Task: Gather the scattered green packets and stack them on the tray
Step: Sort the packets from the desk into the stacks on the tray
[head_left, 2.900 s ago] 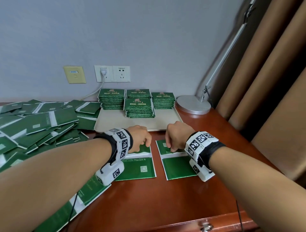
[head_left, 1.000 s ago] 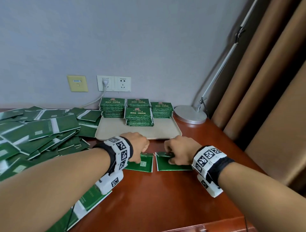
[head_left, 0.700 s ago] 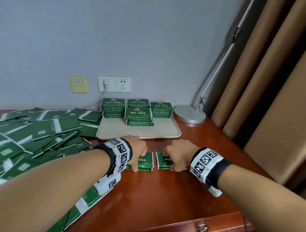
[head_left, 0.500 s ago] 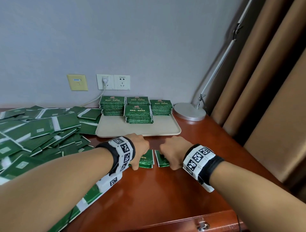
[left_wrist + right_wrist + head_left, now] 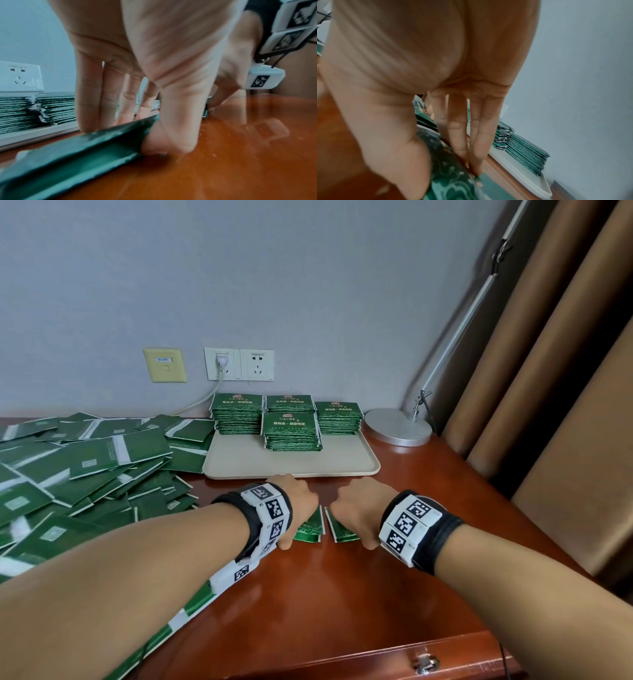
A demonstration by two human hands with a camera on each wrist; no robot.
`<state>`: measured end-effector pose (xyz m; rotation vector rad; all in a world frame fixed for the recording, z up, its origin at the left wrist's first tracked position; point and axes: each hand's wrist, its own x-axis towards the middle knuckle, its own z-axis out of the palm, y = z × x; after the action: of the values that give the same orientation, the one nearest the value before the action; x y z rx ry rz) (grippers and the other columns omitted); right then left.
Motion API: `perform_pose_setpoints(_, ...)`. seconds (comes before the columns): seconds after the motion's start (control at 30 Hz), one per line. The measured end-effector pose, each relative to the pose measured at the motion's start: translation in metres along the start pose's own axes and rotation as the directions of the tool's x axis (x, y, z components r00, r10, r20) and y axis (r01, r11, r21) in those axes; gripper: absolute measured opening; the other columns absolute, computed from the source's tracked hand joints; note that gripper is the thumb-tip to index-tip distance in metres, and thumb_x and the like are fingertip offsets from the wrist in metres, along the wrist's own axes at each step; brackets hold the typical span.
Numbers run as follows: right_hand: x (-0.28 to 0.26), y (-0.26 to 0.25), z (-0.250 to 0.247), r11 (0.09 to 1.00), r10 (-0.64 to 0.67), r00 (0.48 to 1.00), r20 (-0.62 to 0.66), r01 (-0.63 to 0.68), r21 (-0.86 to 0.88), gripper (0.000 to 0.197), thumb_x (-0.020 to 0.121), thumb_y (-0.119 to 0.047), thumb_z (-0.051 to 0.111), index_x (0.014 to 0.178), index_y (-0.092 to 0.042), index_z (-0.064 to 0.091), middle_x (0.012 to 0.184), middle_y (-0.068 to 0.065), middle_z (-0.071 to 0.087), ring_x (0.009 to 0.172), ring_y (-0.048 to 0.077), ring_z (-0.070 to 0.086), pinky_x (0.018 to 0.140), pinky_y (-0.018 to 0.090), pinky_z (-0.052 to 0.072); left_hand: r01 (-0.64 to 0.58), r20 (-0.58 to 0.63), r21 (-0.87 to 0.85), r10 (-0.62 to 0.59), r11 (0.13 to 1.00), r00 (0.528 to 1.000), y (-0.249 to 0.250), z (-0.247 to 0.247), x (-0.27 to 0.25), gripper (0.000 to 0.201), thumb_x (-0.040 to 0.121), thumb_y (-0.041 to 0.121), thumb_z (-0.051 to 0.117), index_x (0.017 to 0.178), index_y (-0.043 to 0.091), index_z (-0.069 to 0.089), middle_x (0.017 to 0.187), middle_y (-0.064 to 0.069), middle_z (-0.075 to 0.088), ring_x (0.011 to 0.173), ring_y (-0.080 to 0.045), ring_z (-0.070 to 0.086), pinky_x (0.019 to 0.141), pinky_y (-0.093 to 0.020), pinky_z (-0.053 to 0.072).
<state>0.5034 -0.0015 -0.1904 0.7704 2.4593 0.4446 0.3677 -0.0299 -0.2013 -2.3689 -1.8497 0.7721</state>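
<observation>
Head view: two folded packets are held on the table just before the tray (image 5: 291, 470), one pinched by the left hand (image 5: 297, 501), one by the right hand (image 5: 359, 508). Approx. 3 s earlier both lay unfolded.

Left wrist view: left packet (image 5: 77, 147) is clamped betw. thumb and fingers (image 5: 89, 108).

Right wrist view: right packet (image 5: 453, 180) is pinched likewise. Each should be lifted flat and squared onto the stacks (image 5: 291, 429).

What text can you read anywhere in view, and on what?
Nothing can be quoted.
Stacks on the tray: gold Chinese line, too blurred to read.
Two held packets: only swirl pattern shows.
Yellow wall plate: small label, unreadable.
Sockets: tiny print, unreadable.
Wrist bands: square codes, no words.
</observation>
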Motion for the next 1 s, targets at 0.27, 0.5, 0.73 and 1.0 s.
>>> perform_pose_setpoints(0.27,0.002,-0.005,0.006,0.999,0.027,0.998,-0.064,-0.025,0.021,0.024,0.073,-0.028,0.078,0.089,-0.015,0.066,0.077,0.002,0.057,0.064,0.023,0.052,0.065,0.032,0.052,0.034,-0.062,-0.092,-0.040,0.995,0.997,-0.001,0.005,0.004,0.049,0.072,0.058,0.071,0.099,0.018,0.061,0.079,0.000,0.054,0.065,-0.018,0.052,0.052,-0.027,0.041)
perform_pose_setpoints(0.5,0.002,-0.001,0.012,0.997,0.061,0.992,-0.108,-0.056,0.048,0.017,0.073,-0.028,0.072,0.084,-0.015,0.067,0.080,0.006,0.064,0.064,0.026,0.055,0.061,0.030,0.048,0.025,-0.001,-0.051,-0.025,0.998,1.000,0.005,-0.004,0.002,0.045,0.071,0.045,0.082,0.097,0.017,0.060,0.078,0.000,0.049,0.070,-0.021,0.055,0.056,-0.030,0.046)
perform_pose_setpoints(0.73,0.001,0.000,0.009,0.996,0.052,0.995,-0.087,-0.046,0.074,0.021,0.072,-0.023,0.074,0.079,-0.017,0.056,0.085,0.008,0.065,0.075,0.029,0.063,0.068,0.033,0.053,-0.012,-0.050,0.086,0.017,0.996,0.999,0.011,0.002,0.002,0.058,0.085,0.014,0.072,0.136,0.009,0.045,0.118,-0.014,0.059,0.104,-0.035,0.061,0.069,-0.036,0.042)
perform_pose_setpoints(1.0,0.002,0.000,0.010,0.998,0.041,0.997,-0.058,-0.038,0.052,0.023,0.070,-0.023,0.074,0.089,-0.013,0.067,0.086,0.009,0.066,0.076,0.030,0.064,0.068,0.033,0.054,0.005,-0.088,-0.080,-0.012,0.997,0.996,-0.005,0.013,-0.003,0.039,0.082,0.019,0.062,0.120,0.019,0.052,0.102,-0.010,0.061,0.086,-0.030,0.059,0.071,-0.037,0.056)
